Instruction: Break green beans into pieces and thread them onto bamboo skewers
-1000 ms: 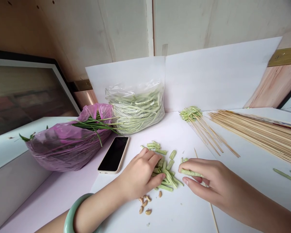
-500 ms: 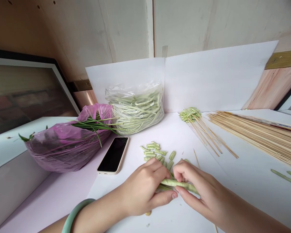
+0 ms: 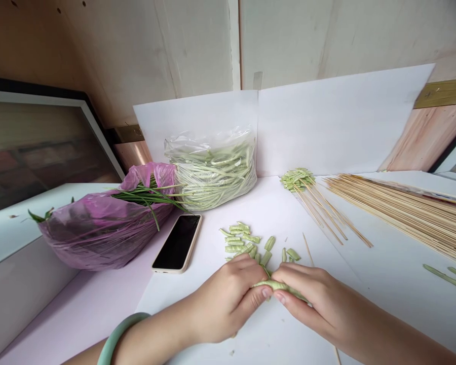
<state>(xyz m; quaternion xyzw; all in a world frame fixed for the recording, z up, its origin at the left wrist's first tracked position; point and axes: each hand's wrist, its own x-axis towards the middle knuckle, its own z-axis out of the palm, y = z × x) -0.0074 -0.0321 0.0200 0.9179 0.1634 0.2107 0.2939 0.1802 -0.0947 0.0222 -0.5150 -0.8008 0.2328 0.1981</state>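
Note:
A green long bean [image 3: 275,285] is pinched between both hands, low over the white table. My left hand [image 3: 231,296], with a pale green bangle on its wrist, is closed on its left part, thumb on top. My right hand [image 3: 313,294] grips the bean just beside it, thumb and forefinger pressed together. Both palms hide much of the bean. Beyond my fingers lies a loose pile of short bean pieces [image 3: 235,241]. A few more cut pieces [image 3: 292,254] rest just past my right hand, near a thin wooden skewer [image 3: 307,248].
Left of my hands lies a phone [image 3: 177,243], with a purple bag of greens [image 3: 110,228] behind it. A clear bag of long beans [image 3: 216,172] stands at the back. Skewered beans [image 3: 297,179], a heap of skewers [image 3: 406,208] and loose beans [image 3: 446,277] lie rightward.
My right fingers have come down and closed onto the bean, and both thumbs now press on it close together. The cut pieces past my right hand show more fully.

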